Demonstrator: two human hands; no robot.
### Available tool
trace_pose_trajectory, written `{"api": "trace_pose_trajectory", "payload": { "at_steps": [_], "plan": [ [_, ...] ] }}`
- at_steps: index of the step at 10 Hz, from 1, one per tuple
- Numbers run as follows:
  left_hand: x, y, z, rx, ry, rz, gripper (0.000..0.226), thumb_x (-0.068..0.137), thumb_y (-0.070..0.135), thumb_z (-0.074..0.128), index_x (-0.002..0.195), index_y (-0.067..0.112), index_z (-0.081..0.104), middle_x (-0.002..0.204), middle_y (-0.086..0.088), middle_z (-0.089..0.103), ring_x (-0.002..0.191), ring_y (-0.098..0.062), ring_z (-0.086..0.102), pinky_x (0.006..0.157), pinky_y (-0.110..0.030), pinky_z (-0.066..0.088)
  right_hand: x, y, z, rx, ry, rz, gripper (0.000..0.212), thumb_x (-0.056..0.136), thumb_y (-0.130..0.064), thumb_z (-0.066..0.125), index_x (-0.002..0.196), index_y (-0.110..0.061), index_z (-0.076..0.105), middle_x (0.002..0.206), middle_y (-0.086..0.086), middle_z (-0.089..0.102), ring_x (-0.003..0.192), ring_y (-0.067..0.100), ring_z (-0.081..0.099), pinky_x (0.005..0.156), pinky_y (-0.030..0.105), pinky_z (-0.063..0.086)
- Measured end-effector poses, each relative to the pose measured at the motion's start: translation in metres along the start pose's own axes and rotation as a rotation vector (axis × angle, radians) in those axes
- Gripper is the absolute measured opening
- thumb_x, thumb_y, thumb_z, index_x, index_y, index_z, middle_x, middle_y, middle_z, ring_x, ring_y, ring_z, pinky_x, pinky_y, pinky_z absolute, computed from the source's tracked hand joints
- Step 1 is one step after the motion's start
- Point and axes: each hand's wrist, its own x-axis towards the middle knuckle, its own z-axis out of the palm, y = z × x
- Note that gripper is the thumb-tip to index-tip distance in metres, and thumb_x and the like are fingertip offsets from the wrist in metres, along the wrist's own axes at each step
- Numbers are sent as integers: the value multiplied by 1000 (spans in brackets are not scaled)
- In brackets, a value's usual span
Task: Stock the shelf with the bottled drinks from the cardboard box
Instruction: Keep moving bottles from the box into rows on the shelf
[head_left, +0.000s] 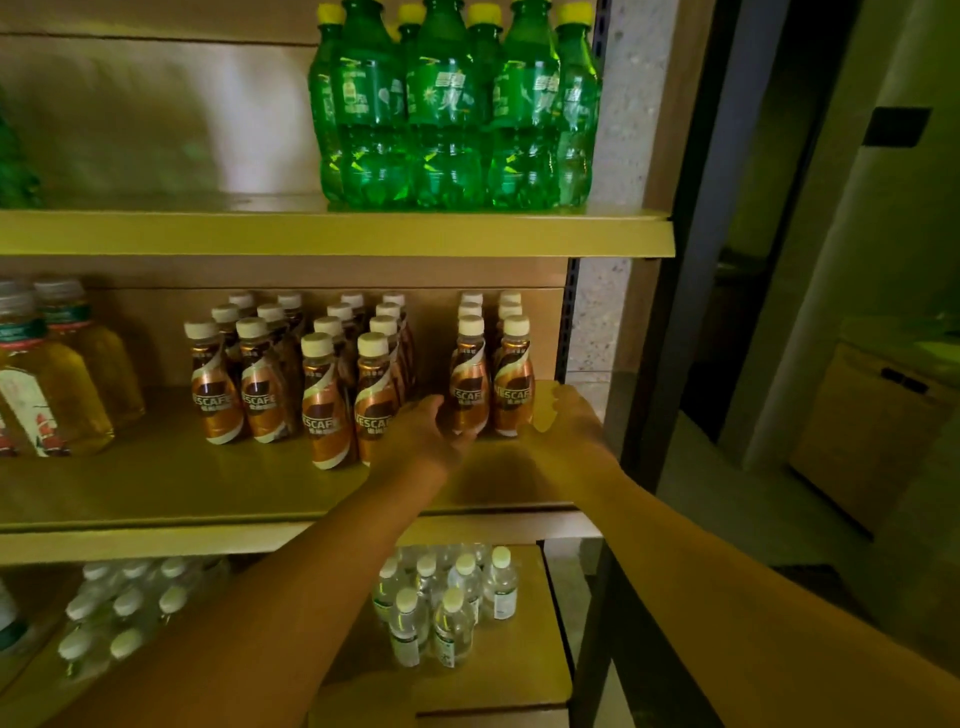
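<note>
Left hand (423, 428) cupped around base of front-left coffee bottle (469, 384) of the right-hand pair of columns, fingers wrapped low on the label, bottle upright and seemingly standing on middle shelf (182, 483). Right hand (569, 415) open, flat, palm toward front-right coffee bottle (514, 382), just beside it, holding nothing, near shelf's right edge. Looks like squaring up the two right columns. Best kept low on the bases, both sides pressed together, slid rather than lifted so narrow bottles stay upright. Worth keeping fronts level with each other and parallel to shelf front edge. Risk: push too high tips front bottle into ones behind. Bigger coffee group (301, 374) left of a gap, four columns, fronts staggered, nearest two closer to front edge; probably needs same tidy. Tea bottles (57, 374) at far left of middle shelf. Green soda pack (452, 104) on upper shelf, right end. Water bottles (447, 603) on lower shelf. Cardboard box not in view; can't tell how many remain.
</note>
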Motion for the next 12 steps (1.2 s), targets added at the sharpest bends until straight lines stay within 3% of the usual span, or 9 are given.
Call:
{"api": "trace_pose_trajectory", "payload": {
  "at_steps": [1, 3, 5, 10, 12],
  "plan": [
    [5, 4, 12, -43, 8, -40, 77, 85, 58, 61, 146, 19, 38, 145, -6, 48, 132, -27, 46, 103, -37, 39, 9, 10, 11, 61, 8, -15, 37, 88, -31, 67, 122, -33, 51, 99, -13, 56, 85, 9, 55, 69, 24, 45],
    [22, 3, 31, -204, 65, -18, 59, 89, 35, 66, 141, 16, 43, 139, -6, 53, 131, -27, 48, 105, -36, 38, 28, 19, 26, 169, 10, -16, 41, 88, -16, 68, 124, -26, 51, 116, -1, 63, 101, 17, 60, 80, 27, 50],
    [43, -4, 49, -379, 59, -12, 52, 89, 25, 68, 136, 20, 48, 133, -2, 59, 125, -22, 53, 95, -25, 38, 43, 28, 37, 259, -29, -56, 48, 86, -11, 70, 126, -26, 49, 118, -3, 64, 107, 18, 63, 92, 41, 56],
    [47, -8, 59, -337, 86, -2, 48, 89, 27, 68, 133, 19, 51, 129, -2, 61, 122, -22, 56, 90, -24, 40, 54, 38, 49, 263, 27, -60, 51, 82, -17, 75, 126, -25, 50, 116, -5, 65, 104, 17, 66, 86, 41, 59],
    [31, -7, 53, -357, 110, 42, 52, 89, 31, 67, 136, 19, 47, 128, 1, 61, 117, -18, 59, 89, -24, 43, 47, 38, 47, 127, 46, 12, 50, 85, -25, 73, 128, -21, 48, 115, 0, 60, 101, 20, 62, 79, 34, 57]
  ]
}}
